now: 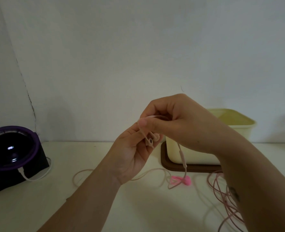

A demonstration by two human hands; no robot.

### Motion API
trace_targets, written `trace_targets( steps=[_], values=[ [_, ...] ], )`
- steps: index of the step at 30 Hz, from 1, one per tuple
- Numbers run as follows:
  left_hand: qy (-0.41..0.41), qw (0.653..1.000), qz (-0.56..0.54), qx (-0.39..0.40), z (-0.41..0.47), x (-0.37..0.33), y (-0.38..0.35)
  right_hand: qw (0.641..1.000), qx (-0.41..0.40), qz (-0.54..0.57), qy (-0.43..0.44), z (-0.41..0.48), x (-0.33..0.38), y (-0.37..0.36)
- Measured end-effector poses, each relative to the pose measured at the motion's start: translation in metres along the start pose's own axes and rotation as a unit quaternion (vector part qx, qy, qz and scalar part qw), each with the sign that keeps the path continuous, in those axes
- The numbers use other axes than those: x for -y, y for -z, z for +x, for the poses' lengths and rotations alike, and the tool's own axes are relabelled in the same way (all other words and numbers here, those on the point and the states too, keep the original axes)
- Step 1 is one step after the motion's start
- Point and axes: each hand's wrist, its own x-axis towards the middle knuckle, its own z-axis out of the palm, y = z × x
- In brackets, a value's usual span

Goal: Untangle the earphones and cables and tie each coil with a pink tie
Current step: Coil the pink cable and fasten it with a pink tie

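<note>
Left hand: we're seeing the left hand [135, 153] held up over the table [138, 208], palm turned our way, fingers curling round the bud ends of the pink earphones [151, 141].
Right hand: the right hand [173, 123] is sitting just above the left and touching it, thumb and forefinger pinching a pale loop of the same earphone cord.
Grip: both hands are closing on the earphones, nothing loose between them.
Hanging cord: we're watching one strand dropping from the hands, with the inline remote [183, 159] dangling in front of the cream container [238, 131].
Cord on the table: that strand is running down to the tabletop, and wide cord loops [86, 174] are lying behind the left wrist.
Pink tie: the pink tie [180, 180] is lying flat on the table, below the hands and just in front of the brown lid [180, 166], with the cord crossing it.
Cable tangle: we're catching a darker pink cable tangle [222, 196] sprawling on the table under the right forearm, uncoiled and untied.
Container: the cream container is standing on the brown lid, near the wall.
Far left: a black device [13, 148] with a purple ring is sitting well apart from the hands, a white lead [36, 178] plugging into its front.
</note>
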Motion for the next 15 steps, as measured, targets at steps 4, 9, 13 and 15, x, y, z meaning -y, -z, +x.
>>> trace_targets(
  steps=[4,9,13,15],
  values=[
    [0.022,1.0,-0.022,0.006,-0.002,-0.001,-0.003,0.998,-0.067,0.018,0.001,0.002,-0.005,0.006],
    [0.055,0.998,-0.006,0.022,-0.006,-0.006,-0.007,0.995,-0.098,0.032,-0.002,0.001,-0.009,0.011],
    [0.069,0.997,0.027,0.035,-0.007,-0.006,-0.01,0.994,-0.113,0.003,0.003,0.002,-0.013,0.013],
    [0.07,0.996,0.036,0.04,-0.008,-0.006,-0.011,0.993,-0.119,0.002,0.005,0.002,-0.015,0.014]
  ],
)
